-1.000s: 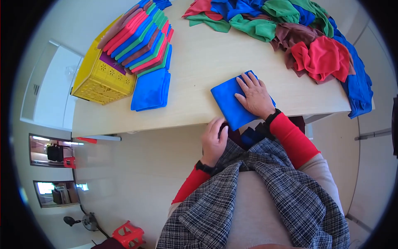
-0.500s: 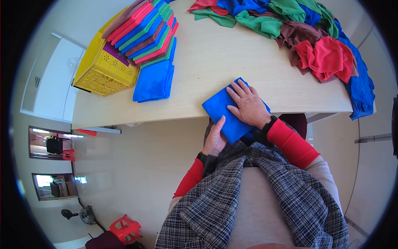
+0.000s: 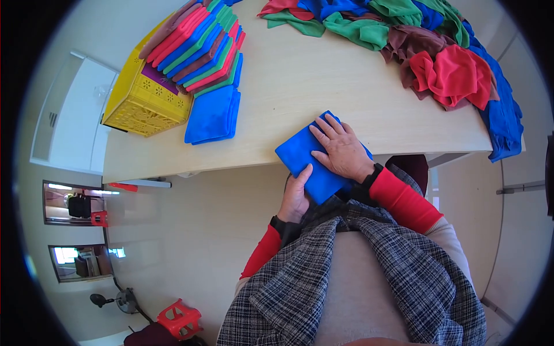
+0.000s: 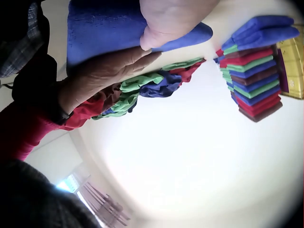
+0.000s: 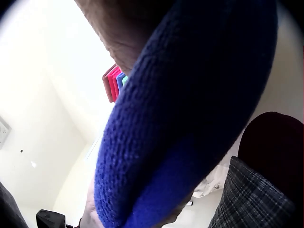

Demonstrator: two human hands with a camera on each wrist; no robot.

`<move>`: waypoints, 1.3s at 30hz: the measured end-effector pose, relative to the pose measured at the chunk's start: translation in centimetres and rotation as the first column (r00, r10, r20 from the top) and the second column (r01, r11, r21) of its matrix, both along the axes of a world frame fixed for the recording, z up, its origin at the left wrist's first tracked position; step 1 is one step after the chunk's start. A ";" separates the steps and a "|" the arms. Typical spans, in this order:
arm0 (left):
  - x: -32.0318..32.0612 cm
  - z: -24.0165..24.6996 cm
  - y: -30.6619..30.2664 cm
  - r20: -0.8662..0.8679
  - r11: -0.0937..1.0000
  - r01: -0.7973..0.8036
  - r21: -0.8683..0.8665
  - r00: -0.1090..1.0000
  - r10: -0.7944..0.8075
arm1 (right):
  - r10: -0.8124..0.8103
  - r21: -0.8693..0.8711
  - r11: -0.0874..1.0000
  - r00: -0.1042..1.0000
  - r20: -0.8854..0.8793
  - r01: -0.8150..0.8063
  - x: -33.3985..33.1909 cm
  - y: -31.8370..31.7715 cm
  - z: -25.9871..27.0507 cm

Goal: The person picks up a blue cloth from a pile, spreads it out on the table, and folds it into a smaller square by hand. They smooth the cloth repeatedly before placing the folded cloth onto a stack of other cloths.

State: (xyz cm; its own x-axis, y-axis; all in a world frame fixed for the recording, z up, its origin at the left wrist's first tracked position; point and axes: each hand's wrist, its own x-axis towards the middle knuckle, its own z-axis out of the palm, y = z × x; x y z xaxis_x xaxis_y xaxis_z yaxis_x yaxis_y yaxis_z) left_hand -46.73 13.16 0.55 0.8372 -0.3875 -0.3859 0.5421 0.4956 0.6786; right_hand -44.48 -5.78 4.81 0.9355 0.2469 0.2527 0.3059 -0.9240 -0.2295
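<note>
A folded blue cloth lies at the table's front edge, one corner jutting out over the lap. My right hand rests flat on top of it, fingers spread and straight. At the near left side my left hand grips the cloth, thumb on its upper face and fingers hidden beneath. In the left wrist view the left hand overlaps the blue cloth, with the right hand alongside. Thick folded layers of the blue cloth fill the middle of the right wrist view.
Left on the table, a stack of folded cloths in several colours leans against a yellow basket, with folded blue cloths in front. Loose, crumpled cloths pile up at the back right, some hanging over the edge.
The blue cloth has slid toward the body and slightly left under the right hand. The left hand, apart from it at first, has come to grip its near left side.
</note>
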 end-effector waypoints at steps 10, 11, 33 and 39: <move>7.4 3.8 -1.7 0.375 0.883 0.015 0.470 0.902 -0.215 | -0.283 0.125 0.953 0.958 0.047 0.275 1.4 -2.1 -0.4; 8.4 3.4 -1.9 0.369 0.883 0.031 0.468 0.901 -0.227 | -0.318 0.129 0.942 0.947 0.056 0.309 1.4 -2.4 -0.4; 10.0 1.8 -4.9 0.444 0.159 -0.668 0.727 0.281 -0.851 | -0.183 0.143 0.974 0.983 0.026 0.177 2.8 -1.7 -1.1; 11.2 1.9 -6.3 0.420 0.102 -0.680 0.726 0.320 -0.849 | -0.239 0.073 0.969 0.971 0.025 0.236 4.9 -4.6 -1.0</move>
State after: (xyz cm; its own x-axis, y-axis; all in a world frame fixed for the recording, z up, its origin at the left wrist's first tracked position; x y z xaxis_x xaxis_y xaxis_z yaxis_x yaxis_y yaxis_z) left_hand -35.53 6.89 2.47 0.7862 -0.5506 0.2806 -0.6108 -0.7615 0.2172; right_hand -39.55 -10.38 3.82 0.9560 -0.0003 0.2932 0.0881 -0.9534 -0.2884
